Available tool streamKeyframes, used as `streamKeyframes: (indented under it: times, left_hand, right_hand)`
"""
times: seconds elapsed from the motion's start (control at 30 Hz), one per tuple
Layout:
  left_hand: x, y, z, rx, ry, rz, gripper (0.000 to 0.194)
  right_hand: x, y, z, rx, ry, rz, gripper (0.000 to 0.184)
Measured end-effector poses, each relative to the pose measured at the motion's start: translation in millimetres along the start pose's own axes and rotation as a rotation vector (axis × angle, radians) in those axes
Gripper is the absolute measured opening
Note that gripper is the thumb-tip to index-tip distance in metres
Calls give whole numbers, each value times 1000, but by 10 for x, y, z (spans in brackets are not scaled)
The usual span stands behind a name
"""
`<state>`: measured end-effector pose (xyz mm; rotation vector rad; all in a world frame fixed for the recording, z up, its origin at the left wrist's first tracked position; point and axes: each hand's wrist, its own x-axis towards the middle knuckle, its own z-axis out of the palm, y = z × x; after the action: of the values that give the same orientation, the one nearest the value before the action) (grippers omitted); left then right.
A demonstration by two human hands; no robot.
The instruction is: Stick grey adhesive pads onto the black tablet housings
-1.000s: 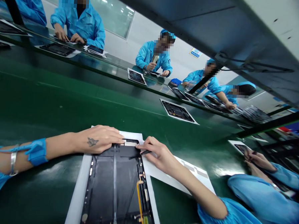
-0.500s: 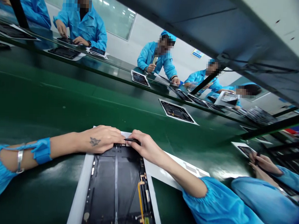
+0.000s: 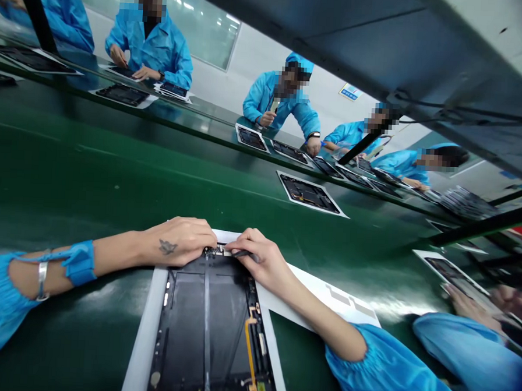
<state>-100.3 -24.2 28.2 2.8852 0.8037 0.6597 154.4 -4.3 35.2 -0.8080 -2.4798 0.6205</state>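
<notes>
The left hand [image 3: 180, 238] lies flat and closed-fingered over the far end of an open tablet housing [image 3: 205, 332], with a small tattoo on its back. A blue strap [image 3: 80, 263] and a metal band [image 3: 42, 277] circle that wrist. The right hand [image 3: 255, 259] pinches a narrow black tool [image 3: 244, 254] between thumb and fingers, its tip at the same end of the housing, just beside the left fingers.

The housing lies face up on a white sheet [image 3: 142, 329] near the front edge of a green belt [image 3: 69, 179], and a yellow cable [image 3: 248, 346] runs along its right side. A second white sheet [image 3: 325, 298] lies under the right forearm.

Another open tablet [image 3: 309, 193] sits on a white sheet mid-belt. Along the far edge, more tablets [image 3: 250, 138] lie in a row before 4 co-workers in blue smocks [image 3: 279, 97]. At the right edge, a co-worker's hand [image 3: 469, 305] is at a tablet [image 3: 453, 275].
</notes>
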Motion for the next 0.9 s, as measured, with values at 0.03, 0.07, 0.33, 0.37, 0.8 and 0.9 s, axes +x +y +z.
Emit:
streamKeyframes:
  times: [0.03, 0.07, 0.33, 0.37, 0.8, 0.9]
  left_hand:
    - [4, -3, 1, -6, -2, 0, 29]
    - [8, -7, 2, -12, -1, 3, 29]
    - [-17, -103, 7, -59, 38, -107, 27]
    - [-30, -114, 4, -32, 38, -144, 28]
    - [99, -468, -664, -13, -22, -480, 35]
    - [105, -1071, -1137, 26, 154, -609, 43]
  right_hand:
    - [-3, -5, 11, -22, -20, -3, 34]
    - [-5, -8, 17, -47, -40, -8, 36]
    - [0, 115, -287, -90, 235, 84, 20]
    - [-8, 156, -339, -58, 321, 134, 18]
    - [14, 299, -323, 155, 777, 261, 25]
    - [-15, 160, -428, 171, 858, 216, 23]
